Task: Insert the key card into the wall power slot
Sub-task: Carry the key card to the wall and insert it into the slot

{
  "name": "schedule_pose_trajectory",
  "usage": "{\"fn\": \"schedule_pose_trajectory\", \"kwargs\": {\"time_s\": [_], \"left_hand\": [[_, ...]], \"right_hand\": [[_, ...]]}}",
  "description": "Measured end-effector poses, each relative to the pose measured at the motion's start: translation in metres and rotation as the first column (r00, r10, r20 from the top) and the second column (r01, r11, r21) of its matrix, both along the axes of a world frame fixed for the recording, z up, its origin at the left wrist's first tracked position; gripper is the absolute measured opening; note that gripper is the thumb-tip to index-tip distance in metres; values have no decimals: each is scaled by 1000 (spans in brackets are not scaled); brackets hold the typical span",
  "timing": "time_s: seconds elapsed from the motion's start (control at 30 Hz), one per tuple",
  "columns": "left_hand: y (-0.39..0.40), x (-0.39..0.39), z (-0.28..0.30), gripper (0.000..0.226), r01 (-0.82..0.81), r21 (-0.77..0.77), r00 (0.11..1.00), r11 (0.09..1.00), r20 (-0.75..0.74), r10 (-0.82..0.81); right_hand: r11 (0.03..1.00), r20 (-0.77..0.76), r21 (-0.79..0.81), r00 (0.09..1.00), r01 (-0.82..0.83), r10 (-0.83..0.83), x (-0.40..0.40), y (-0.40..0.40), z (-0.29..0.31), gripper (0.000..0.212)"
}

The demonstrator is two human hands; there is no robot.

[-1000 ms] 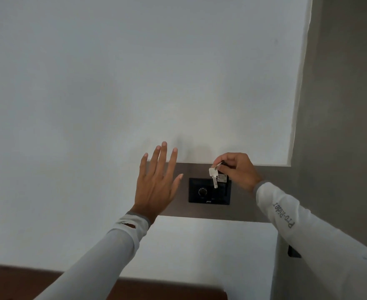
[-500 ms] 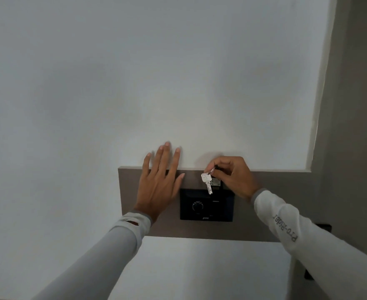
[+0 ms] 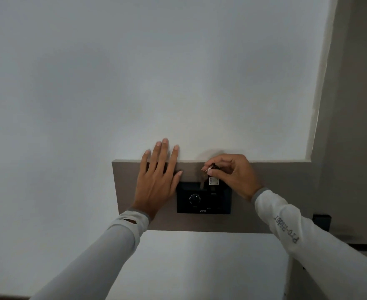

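Note:
A black wall power panel [image 3: 204, 201] with a round dial is set in a brown strip [image 3: 275, 191] on the white wall. My right hand [image 3: 232, 175] pinches a key ring at the panel's top edge. From it hang a metal key [image 3: 202, 180] and a small square key card tag [image 3: 213, 181], whose lower end is at the panel's top; whether it sits in the slot I cannot tell. My left hand [image 3: 156, 180] lies flat on the wall with fingers spread, just left of the panel.
A grey wall or door frame [image 3: 355, 126] stands at the right. On it sits a dark fitting [image 3: 322, 221] with a dark handle [image 3: 360, 246] below. White wall surrounds the brown strip.
My right hand has lowered the key and tag from just above the panel onto its top edge. My left hand has gone from hovering to pressing flat on the wall.

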State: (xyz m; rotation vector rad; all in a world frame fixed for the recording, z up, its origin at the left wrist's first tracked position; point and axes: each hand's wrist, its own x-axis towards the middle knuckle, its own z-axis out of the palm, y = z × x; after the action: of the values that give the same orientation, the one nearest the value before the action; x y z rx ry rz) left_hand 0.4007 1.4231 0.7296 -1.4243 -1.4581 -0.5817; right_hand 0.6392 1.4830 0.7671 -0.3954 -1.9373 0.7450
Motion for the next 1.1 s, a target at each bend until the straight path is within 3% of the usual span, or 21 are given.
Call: {"fn": "schedule_pose_trajectory", "kwargs": {"time_s": [0.07,0.13,0.23,0.27,0.33,0.5,0.73,0.87,1.1], "left_hand": [[-3,1,-1,63,-3,-9,1000,1000,2,3],[-7,1,-4,63,-5,-24,1000,1000,4,6],[-15,-2,-11,62,-10,-33,1000,999,10,11],[-17,-3,-13,62,-8,-34,1000,999,15,9],[-20,-4,-15,62,3,-30,1000,1000,21,-2],[-24,-2,-13,62,10,-45,1000,999,25,-9],[-26,0,-13,63,4,-74,999,997,54,0],[-28,2,-12,65,-4,-122,997,993,78,14],[-43,4,-7,72,5,-98,997,995,80,3]], "right_hand": [[990,-20,54,992,129,-128,-4,1,-3,19],[914,-51,256,948,316,-313,-6,0,-13,23],[585,-101,658,826,474,-555,-2,0,-33,27],[506,-94,718,786,479,-611,1,0,-40,33],[434,-39,772,717,464,-696,6,-3,-53,50],[461,88,760,631,457,-771,7,-18,-58,71],[566,225,696,614,441,-756,-3,-36,-72,91],[555,290,717,544,422,-788,0,-38,-68,107],[550,329,732,499,402,-802,3,-39,-63,109]]}}
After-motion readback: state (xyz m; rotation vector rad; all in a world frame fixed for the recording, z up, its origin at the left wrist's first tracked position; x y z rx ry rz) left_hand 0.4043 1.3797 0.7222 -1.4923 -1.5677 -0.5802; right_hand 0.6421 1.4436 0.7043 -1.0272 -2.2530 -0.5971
